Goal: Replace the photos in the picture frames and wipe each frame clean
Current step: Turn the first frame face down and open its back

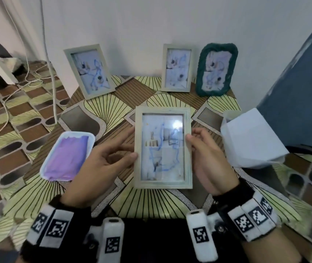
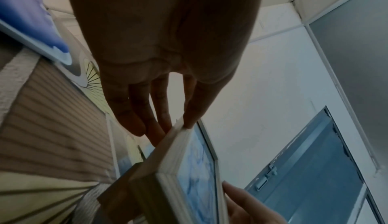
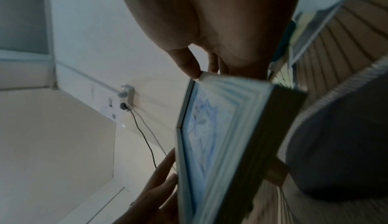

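A grey-green picture frame (image 1: 163,149) with a scribbled photo behind glass is held face up, just above the patterned table (image 1: 151,202). My left hand (image 1: 131,145) pinches its left edge, thumb on the front, fingers behind. My right hand (image 1: 190,138) grips the right edge the same way. In the left wrist view my left hand (image 2: 170,126) meets the frame (image 2: 189,169) at its rim. The right wrist view has my right hand (image 3: 201,73) on the frame (image 3: 220,128), whose brown back faces the table.
Two grey frames (image 1: 89,71) (image 1: 177,67) and a green frame (image 1: 216,70) stand against the wall. A purple cloth (image 1: 68,154) lies in a white tray left of my hands. White paper (image 1: 249,141) sits right, beside a blue panel (image 1: 303,92). Cables (image 1: 28,82) trail on the floor.
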A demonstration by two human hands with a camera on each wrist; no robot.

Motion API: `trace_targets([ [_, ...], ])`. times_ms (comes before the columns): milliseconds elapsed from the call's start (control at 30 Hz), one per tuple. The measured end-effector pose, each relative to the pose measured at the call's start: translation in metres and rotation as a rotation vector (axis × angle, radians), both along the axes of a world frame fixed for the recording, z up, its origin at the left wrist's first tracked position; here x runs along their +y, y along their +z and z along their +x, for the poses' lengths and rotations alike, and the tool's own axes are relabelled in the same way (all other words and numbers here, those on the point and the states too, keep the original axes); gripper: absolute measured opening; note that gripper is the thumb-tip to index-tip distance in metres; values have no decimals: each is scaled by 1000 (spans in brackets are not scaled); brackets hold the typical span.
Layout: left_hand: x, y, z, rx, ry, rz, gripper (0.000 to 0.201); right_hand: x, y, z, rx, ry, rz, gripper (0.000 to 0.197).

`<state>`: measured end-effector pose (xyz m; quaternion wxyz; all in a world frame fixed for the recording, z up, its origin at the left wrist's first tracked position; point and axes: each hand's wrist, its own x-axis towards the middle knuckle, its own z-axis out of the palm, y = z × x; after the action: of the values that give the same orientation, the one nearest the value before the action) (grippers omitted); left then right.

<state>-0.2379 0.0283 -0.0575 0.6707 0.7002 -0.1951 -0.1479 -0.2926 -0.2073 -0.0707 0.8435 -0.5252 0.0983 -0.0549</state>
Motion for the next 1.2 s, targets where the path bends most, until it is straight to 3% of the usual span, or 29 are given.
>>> trace_targets([
  [100,-1,-11,-1,55,-15,8,58,0,-4,-1,81,-1,103,6],
  [233,-3,-25,5,120,-10,76,56,4,-13,5,230,1,88,5],
  [433,-4,-30,2,9,-62,254,40,7,-30,13,357,-16,106,4],
  [500,-4,-28,-2,-81,-36,320,34,4,-33,11,355,-29,124,4],
  [633,-6,-25,-10,-100,-67,273,30,-3,-28,2,271,-4,185,6],
  [767,-15,-19,-14,-137,-148,220,41,-9,-12,-8,181,71,138,26],
  [833,-20,-19,-15,-85,-187,137,36,-7,-2,-12,143,110,69,30],
  [900,-23,-28,-11,68,-130,44,30,-4,5,-15,115,116,-61,30],
  [967,-27,-37,-6,222,-51,-3,57,1,11,-17,94,122,-203,30],
  [1033,-29,-40,-2,286,-77,-39,69,7,16,-19,75,162,-297,30],
  [1133,-30,-34,0,303,-226,-85,61,19,19,-23,62,216,-468,29],
  [1200,-29,-30,1,281,-227,-74,48,25,16,-25,44,247,-655,30],
])
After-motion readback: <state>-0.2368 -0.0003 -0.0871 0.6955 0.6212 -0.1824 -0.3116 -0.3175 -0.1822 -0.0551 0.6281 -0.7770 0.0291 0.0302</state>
